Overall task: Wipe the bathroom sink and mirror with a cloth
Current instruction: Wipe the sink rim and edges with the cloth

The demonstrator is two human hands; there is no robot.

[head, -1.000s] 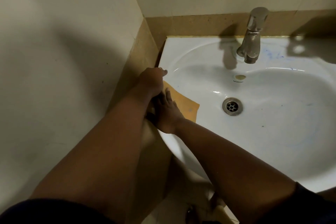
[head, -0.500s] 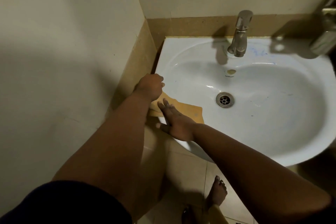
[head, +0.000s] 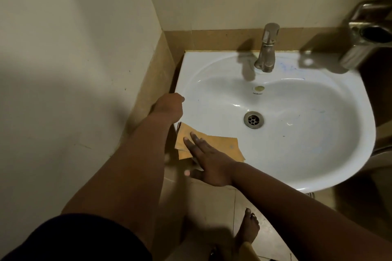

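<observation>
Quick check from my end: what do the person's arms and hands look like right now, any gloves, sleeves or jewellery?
Both hands are bare: no gloves on the left hand or the right hand, and no rings, watch or bracelets visible. Forearms are uncovered. A short dark sleeve shows at the left upper arm; the right arm's sleeve edge is out of view.

sink (head: 347, 95) | white, wall-mounted | orange cloth (head: 222, 146) on front-left rim
</observation>
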